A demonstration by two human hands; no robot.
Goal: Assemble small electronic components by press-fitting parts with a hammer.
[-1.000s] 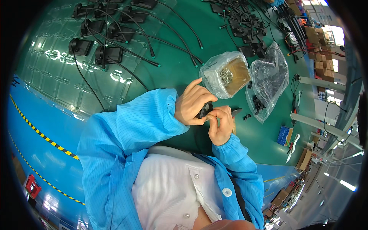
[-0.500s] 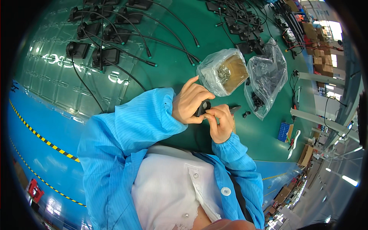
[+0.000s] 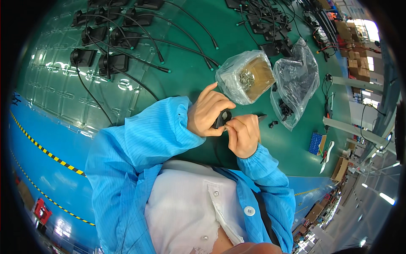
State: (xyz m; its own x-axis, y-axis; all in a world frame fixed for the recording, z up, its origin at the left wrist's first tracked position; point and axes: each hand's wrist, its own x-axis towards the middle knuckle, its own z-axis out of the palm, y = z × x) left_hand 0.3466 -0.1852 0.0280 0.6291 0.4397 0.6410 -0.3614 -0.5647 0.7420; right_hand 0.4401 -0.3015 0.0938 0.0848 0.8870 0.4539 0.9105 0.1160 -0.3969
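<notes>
Between the thumb and fingers of my left hand [image 3: 206,113] is a small black ring-shaped clamp-like part [image 3: 222,119], its round opening showing. My right hand [image 3: 244,135] pinches at the right side of this part with thumb and index finger; whatever tiny thing may be in that pinch is too small to make out. A dark pointed blade-like thing [image 3: 262,117] sticks out beyond my right fingers. Just right of it, a small black piece [image 3: 273,124] lies on the green table. Ahead of my hands stands a cardboard box [image 3: 263,75] lined with clear plastic, with small metal pieces [image 3: 245,80] inside.
A clear plastic bag [image 3: 298,70] with black parts lies right of the box. Several black cabled units [image 3: 113,63] rest on clear trays [image 3: 46,91] at the left. More black cabled parts [image 3: 270,29] are heaped at the far side. A blue box [image 3: 316,143] stands at the right.
My right fingers have curled in a little at the black part, and the pointed thing shows farther out. My left hand keeps its hold. The whole view has shifted slightly.
</notes>
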